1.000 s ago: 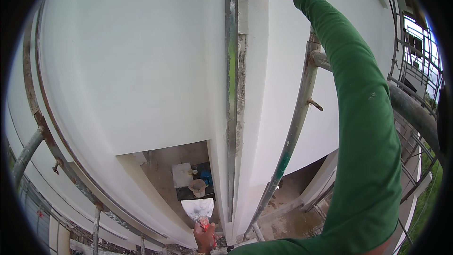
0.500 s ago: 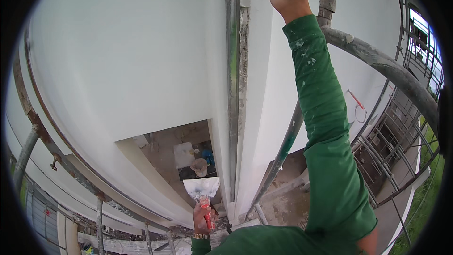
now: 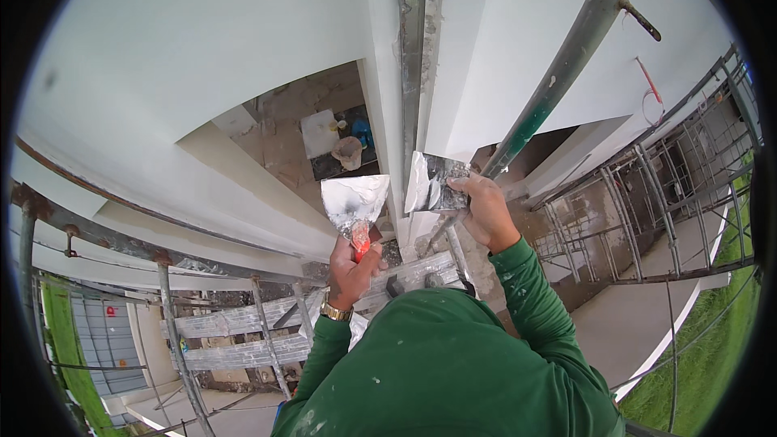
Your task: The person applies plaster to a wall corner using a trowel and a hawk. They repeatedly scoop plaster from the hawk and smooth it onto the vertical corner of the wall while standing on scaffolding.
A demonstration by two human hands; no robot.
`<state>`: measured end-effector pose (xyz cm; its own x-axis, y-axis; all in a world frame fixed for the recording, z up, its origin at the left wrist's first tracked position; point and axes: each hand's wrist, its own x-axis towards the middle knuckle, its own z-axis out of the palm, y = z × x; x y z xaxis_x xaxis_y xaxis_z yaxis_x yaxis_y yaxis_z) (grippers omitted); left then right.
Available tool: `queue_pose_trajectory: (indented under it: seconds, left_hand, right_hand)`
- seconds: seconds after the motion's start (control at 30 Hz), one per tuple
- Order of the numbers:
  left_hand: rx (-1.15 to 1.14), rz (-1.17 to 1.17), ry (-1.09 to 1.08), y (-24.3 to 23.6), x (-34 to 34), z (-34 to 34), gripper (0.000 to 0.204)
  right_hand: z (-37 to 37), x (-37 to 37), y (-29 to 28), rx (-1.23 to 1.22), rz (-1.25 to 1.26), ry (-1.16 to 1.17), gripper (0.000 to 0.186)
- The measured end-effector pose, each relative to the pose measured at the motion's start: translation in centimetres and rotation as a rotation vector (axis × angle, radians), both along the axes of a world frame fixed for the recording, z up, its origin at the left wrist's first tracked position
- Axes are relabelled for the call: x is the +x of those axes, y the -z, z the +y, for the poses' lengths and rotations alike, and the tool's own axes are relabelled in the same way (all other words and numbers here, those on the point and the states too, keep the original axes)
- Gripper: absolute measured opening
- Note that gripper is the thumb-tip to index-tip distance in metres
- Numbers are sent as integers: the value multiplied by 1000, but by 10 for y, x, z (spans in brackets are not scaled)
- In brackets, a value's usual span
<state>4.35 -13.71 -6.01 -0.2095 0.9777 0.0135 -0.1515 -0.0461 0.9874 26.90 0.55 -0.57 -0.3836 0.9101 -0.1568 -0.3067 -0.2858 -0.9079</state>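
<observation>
- Left hand (image 3: 353, 273): grip wraps round red-handled scraper (image 3: 354, 202), near centre.
- Right hand (image 3: 487, 209): grip pinches dark flat blade (image 3: 438, 184), white paste (image 3: 418, 184) along its left side, right of scraper.
- Bucket (image 3: 348, 153) far, beyond scraper.

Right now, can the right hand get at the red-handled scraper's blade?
Probably yes: the right hand holds a smeared plate close beside the scraper's blade, with nothing visible between them.

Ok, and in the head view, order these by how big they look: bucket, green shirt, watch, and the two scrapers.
Largest to smallest:
1. Green shirt
2. Red-handled scraper and dark-bladed scraper: too close to rank; the right hand partly covers the second
3. Bucket, though farther off
4. Watch
</observation>
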Motion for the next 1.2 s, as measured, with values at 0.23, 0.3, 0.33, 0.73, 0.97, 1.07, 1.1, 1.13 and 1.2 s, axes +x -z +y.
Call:
queue_pose_trajectory:
  seconds: [0.23, 0.3, 0.33, 0.73, 0.97, 1.07, 1.1, 1.13, 1.2]
  left_hand:
    - [-6, 552, 117, -11, 5, 13, 50]
    - [-28, 615, 187, 5, -2, 18, 51]
    - [113, 716, 151, 2, 0, 21, 51]
    - [-255, -376, 294, 41, -26, 34, 37]
    - [-300, -356, 206, 29, -32, 38, 29]
    - [-315, -332, 196, 21, -34, 44, 28]
    - [-322, -326, 194, 19, -35, 46, 28]
    - [-317, -325, 196, 18, -35, 48, 27]
    - [-307, -321, 200, 15, -36, 52, 25]
  right_hand:
    - [-29, -24, 24, -345, 274, 124, 16]
    - [-30, -22, 20, -351, 263, 125, 16]
    - [-31, -20, 20, -355, 271, 133, 16]
    - [60, -8, -19, -62, 494, 240, 20]
    - [114, -41, -59, 938, -559, 758, 31]
    - [150, -68, -74, 1275, -584, 975, 40]
    - [158, -75, -79, 1276, -591, 1009, 41]
    - [164, -81, -85, 1282, -596, 1037, 43]
    - [169, -92, -92, 1291, -598, 1069, 45]
